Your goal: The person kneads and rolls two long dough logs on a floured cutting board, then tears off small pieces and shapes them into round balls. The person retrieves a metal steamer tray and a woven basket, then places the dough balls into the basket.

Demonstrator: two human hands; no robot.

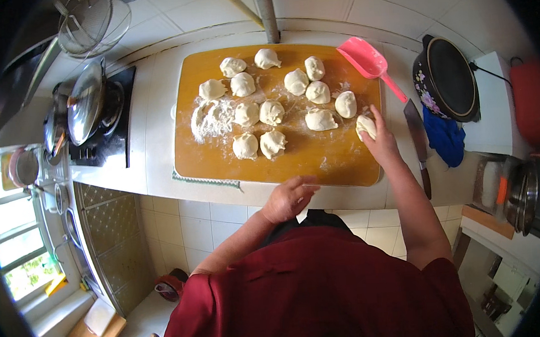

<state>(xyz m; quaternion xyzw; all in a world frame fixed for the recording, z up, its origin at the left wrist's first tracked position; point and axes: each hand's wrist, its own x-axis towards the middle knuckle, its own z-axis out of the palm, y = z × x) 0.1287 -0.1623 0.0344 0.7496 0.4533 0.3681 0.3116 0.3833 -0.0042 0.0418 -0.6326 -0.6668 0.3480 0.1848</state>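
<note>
My right hand (382, 138) grips a piece of pale dough (365, 126) at the right edge of a wooden board (297, 167). In front of my body, my left hand (292, 197) hovers by the board's near edge, holding nothing, fingers loosely bent and apart. Several lumps of dough are spread over the board. Nearest the right hand are a rounded lump (345, 104) and a wider one (321, 119). Two more, a left lump (245, 146) and a right lump (273, 143), sit side by side toward the front. Loose white flour (211, 119) is scattered at the left.
A pink scoop (365, 58) rests over the board's upper right corner. Beside the board lies a cleaver (417, 141), close to my right forearm. Farther right are a black electric pan (450, 78) and a blue cloth (444, 134). Lidded pans, one with a glass lid (87, 103), stand on the stove (120, 150).
</note>
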